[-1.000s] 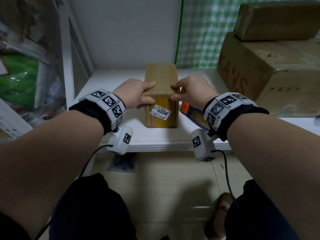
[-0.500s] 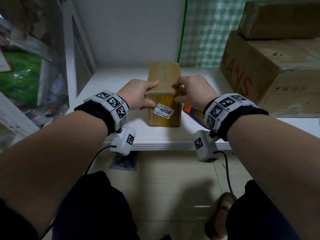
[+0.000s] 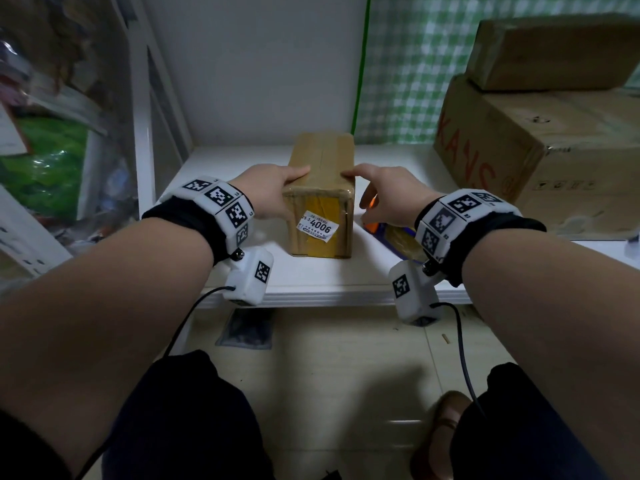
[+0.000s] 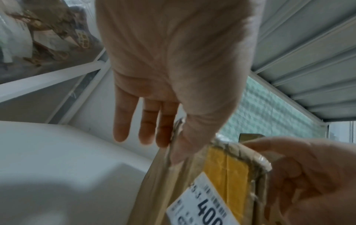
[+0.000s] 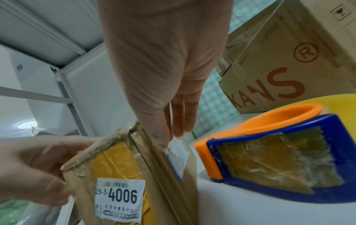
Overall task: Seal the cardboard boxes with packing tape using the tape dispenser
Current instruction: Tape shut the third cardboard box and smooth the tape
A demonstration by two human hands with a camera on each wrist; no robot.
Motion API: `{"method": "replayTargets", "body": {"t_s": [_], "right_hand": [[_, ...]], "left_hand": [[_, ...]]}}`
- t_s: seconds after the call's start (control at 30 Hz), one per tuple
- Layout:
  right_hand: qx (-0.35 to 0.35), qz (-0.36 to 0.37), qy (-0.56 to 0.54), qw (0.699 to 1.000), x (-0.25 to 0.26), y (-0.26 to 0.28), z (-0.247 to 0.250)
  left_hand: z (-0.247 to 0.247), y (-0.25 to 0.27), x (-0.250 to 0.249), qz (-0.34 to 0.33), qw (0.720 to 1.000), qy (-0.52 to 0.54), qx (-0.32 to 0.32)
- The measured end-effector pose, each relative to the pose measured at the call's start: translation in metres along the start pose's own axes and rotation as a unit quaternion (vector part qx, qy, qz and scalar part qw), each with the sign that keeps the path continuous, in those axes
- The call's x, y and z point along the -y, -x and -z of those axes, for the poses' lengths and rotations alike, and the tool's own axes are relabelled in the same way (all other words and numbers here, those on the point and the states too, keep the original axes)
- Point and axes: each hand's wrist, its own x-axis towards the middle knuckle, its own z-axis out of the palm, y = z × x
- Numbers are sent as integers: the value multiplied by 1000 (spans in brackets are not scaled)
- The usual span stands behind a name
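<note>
- At the bottom of the head view, two dark-clothed knees and a brown shoe (image 3: 446,431) on the tiled floor (image 3: 332,358) are nearest to the camera.
- Above them, the front edge of the white desk (image 3: 329,296) crosses the middle of the frame.
- The left hand (image 3: 266,194) is released: its fingers lie straight along the left side of the small cardboard box (image 3: 320,202), with the thumb over the top edge.
- The right hand (image 3: 388,195) is also released: one finger touches the top right edge of the box, and the others hang loose beside its right wall.
- The box stands in the centre of the frame, close to the front edge of the desk. Its near end shows yellow tape, a white label (image 3: 317,227) reading 4006, and worn, wrinkled corners. A seam runs along the top.
- The tape dispenser (image 5: 269,155), blue and orange, lies just to the right of the box, partly under the right wrist, and nobody holds it.
- Risk, in my judgement: the light box may slide or turn when tape is pressed on it if neither hand steadies it, and the tape then goes on crooked.
- The loose tape end on the dispenser may stick to itself.
- In the upper right, large brown boxes (image 3: 540,161) are stacked, well apart.
</note>
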Motion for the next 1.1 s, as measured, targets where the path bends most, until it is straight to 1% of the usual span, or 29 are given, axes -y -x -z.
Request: {"method": "replayTargets", "body": {"t_s": [0.1, 0.17, 0.33, 0.47, 0.67, 0.77, 0.8, 0.83, 0.93, 1.03, 1.1], "right_hand": [[-12, -11, 6, 1000, -5, 1, 1], [-13, -21, 10, 1000, -8, 2, 0], [-2, -72, 40, 997, -22, 8, -2], [17, -130, 80, 988, -37, 17, -2], [83, -189, 137, 969, -55, 23, -9], [166, -212, 188, 945, -57, 21, -7], [178, -211, 192, 942, -62, 20, -9], [176, -203, 188, 945, -64, 22, -9], [135, -188, 166, 958, -66, 28, -5], [77, -205, 125, 968, -61, 25, 6], [32, -213, 92, 972, -58, 23, 12]], "left_hand": [[12, 1, -13, 41, 998, 36, 13], [15, -2, -25, 53, 998, 44, 5], [9, -16, -51, 86, 996, -11, -17], [-2, -29, -68, 117, 991, -65, -1], [-4, -39, -74, 146, 988, -50, 17], [-1, -38, -74, 156, 987, -35, 27], [0, -36, -75, 156, 987, -29, 29], [3, -36, -75, 155, 987, -19, 37], [12, -32, -74, 153, 984, 50, 72], [24, -30, -68, 150, 974, 129, 111], [28, -25, -65, 151, 965, 130, 173]]}}
